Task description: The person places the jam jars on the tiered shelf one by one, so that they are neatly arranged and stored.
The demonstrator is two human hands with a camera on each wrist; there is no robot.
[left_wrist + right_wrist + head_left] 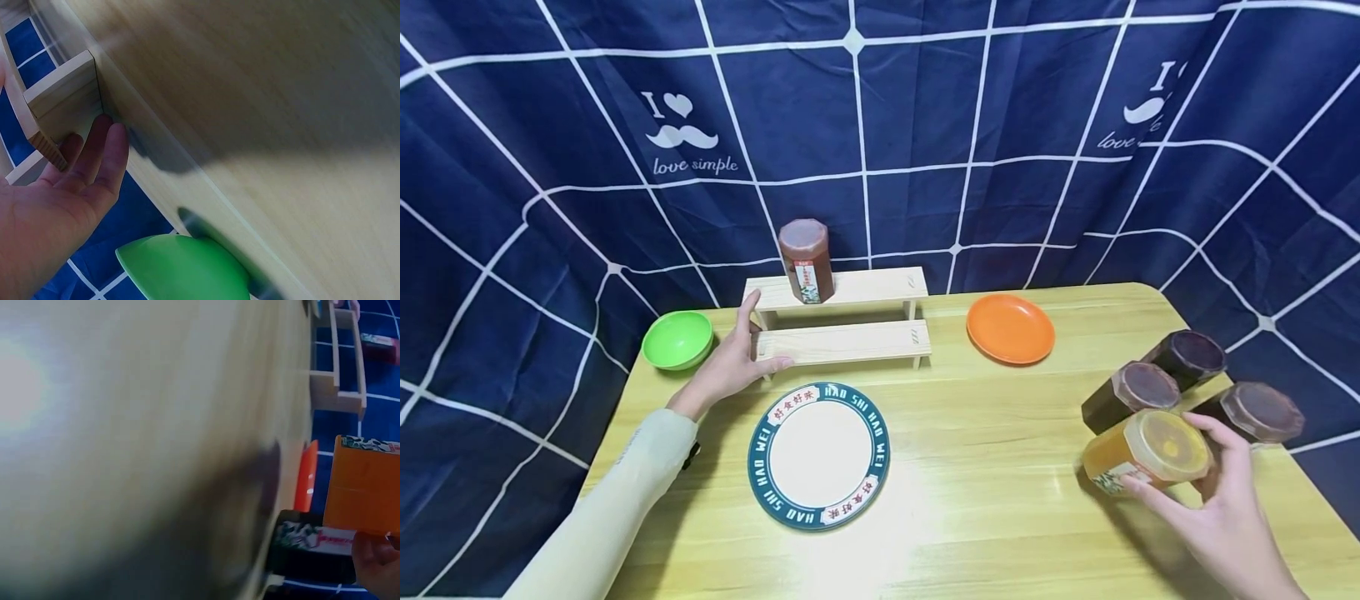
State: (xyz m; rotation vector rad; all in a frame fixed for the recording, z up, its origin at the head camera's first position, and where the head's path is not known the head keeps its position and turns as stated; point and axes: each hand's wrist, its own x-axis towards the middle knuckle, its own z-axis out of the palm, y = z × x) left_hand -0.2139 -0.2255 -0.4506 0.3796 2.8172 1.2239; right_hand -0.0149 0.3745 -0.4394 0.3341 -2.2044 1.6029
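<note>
Open tabletop between plate point(818, 455) and jars point(1187, 383) — the stepped rack point(842, 321) and orange dish point(1010, 328) block the back.

**Table layout, single moment**

Two-step rack point(842, 321) sits at back centre of the table point(1000, 500); one jar point(806, 260) stands upright on its upper step. Bowl point(677, 339) lies left of the rack, saucer point(1010, 328) right of it. Plate point(818, 455) lies in front of the rack. Left hand point(733, 358) rests against the rack's left end, between bowl and rack. At the right edge, three jars point(1187, 379) stand clustered; a fourth jar point(1146, 450), tilted, is in the right hand point(1217, 508), just in front of them.
</note>
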